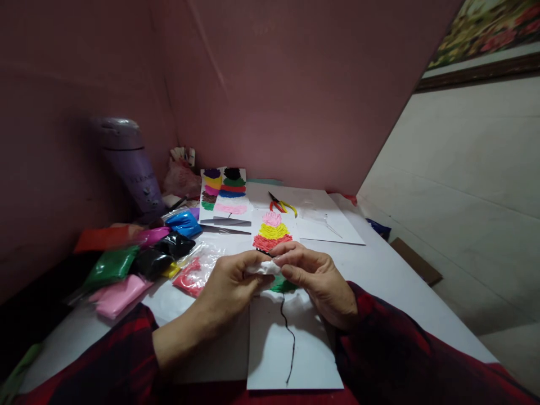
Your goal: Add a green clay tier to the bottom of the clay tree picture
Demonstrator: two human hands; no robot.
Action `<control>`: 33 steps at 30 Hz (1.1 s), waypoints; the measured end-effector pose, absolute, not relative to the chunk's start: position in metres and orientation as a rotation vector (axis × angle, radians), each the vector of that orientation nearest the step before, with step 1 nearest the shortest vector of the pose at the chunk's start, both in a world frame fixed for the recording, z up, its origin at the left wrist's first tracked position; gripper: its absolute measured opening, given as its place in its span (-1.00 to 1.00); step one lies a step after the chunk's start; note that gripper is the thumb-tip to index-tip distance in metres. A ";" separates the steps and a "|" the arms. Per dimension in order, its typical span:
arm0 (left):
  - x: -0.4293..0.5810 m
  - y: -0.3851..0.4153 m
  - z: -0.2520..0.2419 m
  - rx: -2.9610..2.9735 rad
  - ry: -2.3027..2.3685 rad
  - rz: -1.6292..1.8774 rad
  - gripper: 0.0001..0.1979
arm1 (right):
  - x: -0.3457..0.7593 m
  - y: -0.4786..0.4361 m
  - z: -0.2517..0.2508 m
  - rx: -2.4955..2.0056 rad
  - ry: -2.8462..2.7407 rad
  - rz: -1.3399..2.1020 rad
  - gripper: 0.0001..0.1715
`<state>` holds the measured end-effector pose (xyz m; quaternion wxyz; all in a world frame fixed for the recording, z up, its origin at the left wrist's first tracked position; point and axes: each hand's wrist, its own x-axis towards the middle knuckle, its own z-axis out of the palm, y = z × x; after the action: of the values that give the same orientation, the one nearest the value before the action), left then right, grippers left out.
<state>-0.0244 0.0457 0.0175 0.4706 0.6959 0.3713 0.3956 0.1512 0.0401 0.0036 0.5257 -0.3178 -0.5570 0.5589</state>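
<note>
Between my two hands is a lump of soft white modelling clay (262, 268). My left hand (230, 281) is closed round its left side, thumb on top. My right hand (318, 275) pinches the clay's right end between thumb and fingers. Both are held just above a white card (270, 354) with stacked bands of textured clay: pink (271, 219), yellow (274, 230), red (272, 243) and, lower down, green (282, 284). A wavy dark line (290, 337) runs down the card from the green band. My hands hide the middle bands.
At the left lie several packets of coloured clay (112, 265) and an open bag with red clay (192, 278). A purple tumbler (135, 171) stands behind them. Finished banded cards (231, 194), pliers (278, 205) and a white sheet (337, 233) are farther back, near the pink wall (274, 101).
</note>
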 end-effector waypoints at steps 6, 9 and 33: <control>-0.024 0.044 0.023 1.632 0.875 0.930 -0.85 | 0.151 0.040 0.005 -0.765 -1.333 1.328 -0.91; -0.024 0.041 0.022 1.522 0.834 0.890 -0.84 | 0.151 0.039 0.005 -0.759 -1.315 1.399 -0.90; -0.024 0.042 0.025 1.508 0.858 0.832 -0.74 | 0.150 0.039 0.003 -0.749 -1.420 1.377 -0.79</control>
<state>-0.0238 0.0421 0.0247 0.5719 0.6429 0.3658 0.3548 0.1498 0.0386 0.0033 0.4910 -0.3086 -0.5848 0.5672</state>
